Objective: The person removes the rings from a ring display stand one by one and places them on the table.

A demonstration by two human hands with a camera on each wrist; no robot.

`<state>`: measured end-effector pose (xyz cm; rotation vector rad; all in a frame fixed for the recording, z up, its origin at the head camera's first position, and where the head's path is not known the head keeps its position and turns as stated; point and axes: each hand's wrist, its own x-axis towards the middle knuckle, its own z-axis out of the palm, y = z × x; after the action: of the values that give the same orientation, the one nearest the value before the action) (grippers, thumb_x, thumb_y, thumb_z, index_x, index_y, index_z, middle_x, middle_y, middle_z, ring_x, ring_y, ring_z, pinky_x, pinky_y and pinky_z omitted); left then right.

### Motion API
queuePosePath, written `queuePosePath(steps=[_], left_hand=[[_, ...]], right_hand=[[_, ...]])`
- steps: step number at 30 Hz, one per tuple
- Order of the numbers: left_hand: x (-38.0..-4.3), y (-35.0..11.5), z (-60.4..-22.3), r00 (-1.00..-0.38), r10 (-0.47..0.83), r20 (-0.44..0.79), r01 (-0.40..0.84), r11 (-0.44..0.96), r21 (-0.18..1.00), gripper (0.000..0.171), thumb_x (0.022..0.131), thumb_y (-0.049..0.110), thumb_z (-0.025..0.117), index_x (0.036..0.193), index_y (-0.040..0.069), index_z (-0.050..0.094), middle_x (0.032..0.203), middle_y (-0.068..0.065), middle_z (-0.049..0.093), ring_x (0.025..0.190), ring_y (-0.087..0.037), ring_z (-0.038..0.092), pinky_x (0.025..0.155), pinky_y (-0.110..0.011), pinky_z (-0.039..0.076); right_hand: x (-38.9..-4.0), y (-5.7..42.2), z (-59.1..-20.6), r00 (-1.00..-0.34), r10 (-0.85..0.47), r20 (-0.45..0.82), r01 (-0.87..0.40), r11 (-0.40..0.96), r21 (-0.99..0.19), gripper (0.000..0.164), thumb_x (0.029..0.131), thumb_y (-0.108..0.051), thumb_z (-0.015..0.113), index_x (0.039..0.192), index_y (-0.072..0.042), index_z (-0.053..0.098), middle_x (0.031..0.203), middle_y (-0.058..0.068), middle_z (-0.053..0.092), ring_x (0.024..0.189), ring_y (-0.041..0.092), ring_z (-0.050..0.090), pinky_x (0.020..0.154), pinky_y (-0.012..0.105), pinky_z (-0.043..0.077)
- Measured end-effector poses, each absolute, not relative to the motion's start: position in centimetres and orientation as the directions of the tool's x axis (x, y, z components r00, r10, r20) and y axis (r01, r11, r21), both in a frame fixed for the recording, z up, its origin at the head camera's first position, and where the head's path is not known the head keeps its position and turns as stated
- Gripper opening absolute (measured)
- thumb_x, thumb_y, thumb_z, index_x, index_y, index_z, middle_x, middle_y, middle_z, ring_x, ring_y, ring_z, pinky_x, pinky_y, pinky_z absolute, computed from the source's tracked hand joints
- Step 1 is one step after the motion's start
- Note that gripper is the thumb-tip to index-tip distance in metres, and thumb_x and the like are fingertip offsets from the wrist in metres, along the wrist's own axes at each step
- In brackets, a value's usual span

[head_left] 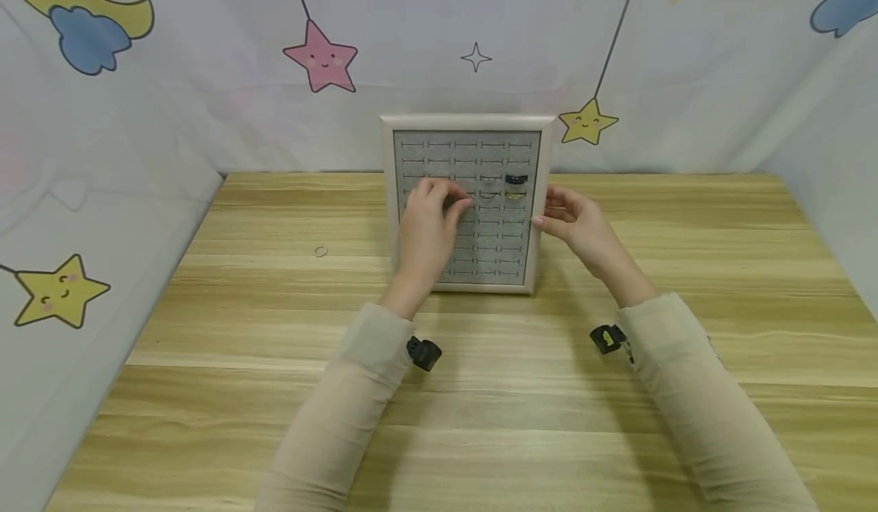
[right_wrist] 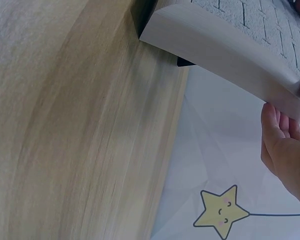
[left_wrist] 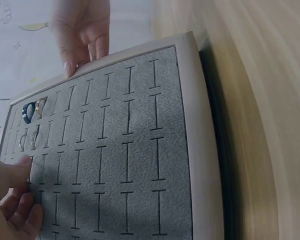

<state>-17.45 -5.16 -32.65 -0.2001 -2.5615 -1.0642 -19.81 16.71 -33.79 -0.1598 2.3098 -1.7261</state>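
Note:
A ring display board [head_left: 466, 257] stands tilted on the table, its grey slotted pad set in a pale frame. My left hand [head_left: 428, 226] is at the pad, thumb and forefinger tips together by a slot left of the seated rings. Those fingertips hide whether a ring is between them. A dark ring [head_left: 516, 180] and a gold ring [head_left: 515, 195] sit in the rightmost column. Beside them, the left wrist view shows two silvery rings [left_wrist: 35, 137]. On the frame's right side, my right hand [head_left: 579, 226] grips the edge, thumb in front and fingers behind.
One loose silvery ring [head_left: 320, 251] lies on the wooden table [head_left: 274, 306], left of the board. A white printed cloth [head_left: 425, 70] hangs behind. Black wrist devices [head_left: 424, 353] are strapped under both forearms.

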Motion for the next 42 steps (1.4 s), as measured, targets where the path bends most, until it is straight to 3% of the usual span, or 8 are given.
queuePosePath(steps=[7, 16, 29, 35, 42], left_hand=[[-17.6, -6.1, -32.4, -0.931, 0.029, 0.364, 0.310, 0.588, 0.747, 0.018, 0.089, 0.019, 0.065, 0.096, 0.002, 0.066, 0.104, -0.012, 0.063, 0.092, -0.023, 0.060, 0.081, -0.031, 0.052], [-17.5, -7.6, -31.5, -0.948, 0.001, 0.317, 0.283, 0.454, 0.845, 0.018, 0.087, 0.016, 0.068, 0.097, 0.001, 0.066, 0.107, -0.012, 0.060, 0.098, -0.023, 0.058, 0.084, -0.032, 0.051], [-17.1, -15.2, -31.4, -0.919, -0.219, 0.327, 0.175, 0.518, 0.837, 0.031, 0.088, 0.017, 0.068, 0.116, 0.003, 0.064, 0.117, -0.014, 0.062, 0.102, -0.027, 0.058, 0.087, -0.036, 0.051], [-16.9, -18.4, -33.4, -0.944, -0.253, 0.213, 0.025, 0.587, 0.809, 0.034, 0.091, 0.018, 0.065, 0.121, 0.002, 0.062, 0.123, -0.015, 0.060, 0.106, -0.030, 0.055, 0.087, -0.037, 0.049], [-16.8, -20.4, -36.1, -0.976, -0.208, 0.059, -0.089, 0.635, 0.767, 0.035, 0.093, 0.013, 0.062, 0.125, -0.001, 0.059, 0.129, -0.019, 0.059, 0.110, -0.035, 0.053, 0.091, -0.043, 0.047]], right_hand=[[-19.7, 16.6, -33.7, -0.961, -0.236, -0.143, 0.072, 0.289, -0.955, 0.056, 0.095, -0.010, 0.057, 0.146, -0.004, 0.034, 0.143, 0.018, 0.043, 0.132, 0.026, 0.045, 0.111, 0.039, 0.039], [-19.6, 16.6, -33.8, -0.961, -0.235, -0.145, 0.071, 0.298, -0.952, 0.056, 0.095, -0.010, 0.057, 0.146, -0.004, 0.034, 0.142, 0.017, 0.044, 0.129, 0.024, 0.046, 0.110, 0.039, 0.040], [-19.7, 16.6, -33.9, -0.961, -0.236, -0.140, 0.066, 0.298, -0.952, 0.056, 0.096, -0.011, 0.057, 0.146, -0.004, 0.033, 0.142, 0.018, 0.044, 0.129, 0.025, 0.046, 0.110, 0.039, 0.040], [-19.7, 16.7, -33.9, -0.965, -0.224, -0.134, 0.061, 0.307, -0.950, 0.055, 0.095, -0.012, 0.058, 0.145, -0.005, 0.035, 0.142, 0.018, 0.045, 0.131, 0.027, 0.045, 0.109, 0.041, 0.040], [-19.9, 16.7, -34.0, -0.964, -0.229, -0.132, 0.057, 0.308, -0.950, 0.056, 0.096, -0.013, 0.058, 0.146, -0.004, 0.034, 0.143, 0.018, 0.044, 0.131, 0.027, 0.045, 0.110, 0.041, 0.039]])
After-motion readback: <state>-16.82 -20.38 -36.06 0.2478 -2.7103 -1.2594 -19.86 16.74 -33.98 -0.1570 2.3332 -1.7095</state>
